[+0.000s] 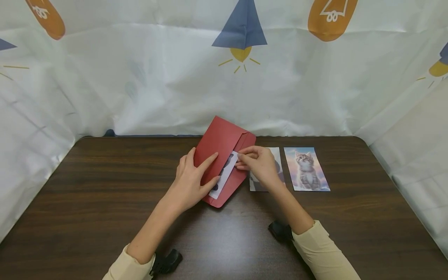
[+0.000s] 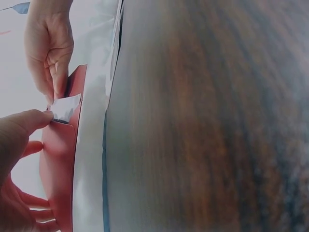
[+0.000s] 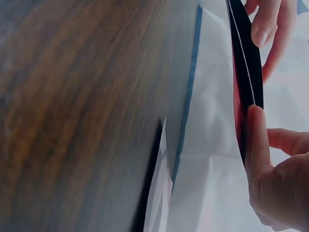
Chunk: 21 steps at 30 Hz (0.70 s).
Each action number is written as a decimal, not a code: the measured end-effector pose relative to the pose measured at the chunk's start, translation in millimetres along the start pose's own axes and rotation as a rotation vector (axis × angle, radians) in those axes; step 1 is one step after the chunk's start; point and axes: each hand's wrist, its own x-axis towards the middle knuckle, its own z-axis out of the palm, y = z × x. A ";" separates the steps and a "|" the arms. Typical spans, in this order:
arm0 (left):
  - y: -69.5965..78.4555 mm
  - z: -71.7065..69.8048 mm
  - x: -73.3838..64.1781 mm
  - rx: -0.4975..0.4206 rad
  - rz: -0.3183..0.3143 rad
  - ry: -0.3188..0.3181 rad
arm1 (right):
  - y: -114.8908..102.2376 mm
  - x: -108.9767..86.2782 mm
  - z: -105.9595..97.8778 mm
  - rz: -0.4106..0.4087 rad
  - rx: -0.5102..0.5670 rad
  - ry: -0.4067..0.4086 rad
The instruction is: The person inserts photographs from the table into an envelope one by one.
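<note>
A red envelope [image 1: 220, 138] is held at a tilt over the back middle of the table, its flap side open to the lower right. My left hand [image 1: 191, 179] grips its left side, fingers spread over the front. Partly inside the opening sits a white card with dark shapes [image 1: 225, 175]; the rest of it is hidden by the envelope. My right hand [image 1: 261, 164] pinches this card by its upper right end, thumb on top. In the left wrist view, the left thumb [image 2: 34, 118] lies right at the card [image 2: 67, 107] by the opening.
Right of the envelope lies a grey picture card [image 1: 276, 155], partly covered by the right hand. Beside it is a kitten picture card [image 1: 307, 171]. Behind the dark wooden table [image 1: 105, 194] hangs a white printed curtain [image 1: 168, 77]. Black wrist cameras sit under both forearms.
</note>
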 end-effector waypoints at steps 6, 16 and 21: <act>1.7 0.0 -0.4 -0.006 0.014 0.007 | 0.7 -0.2 1.3 0.002 0.026 -0.005; 3.1 0.4 -1.2 -0.006 0.049 0.033 | 2.4 -0.7 3.2 -0.008 0.033 -0.025; 4.4 0.1 -1.6 -0.013 0.058 0.036 | 3.0 -1.1 4.7 -0.013 0.036 -0.034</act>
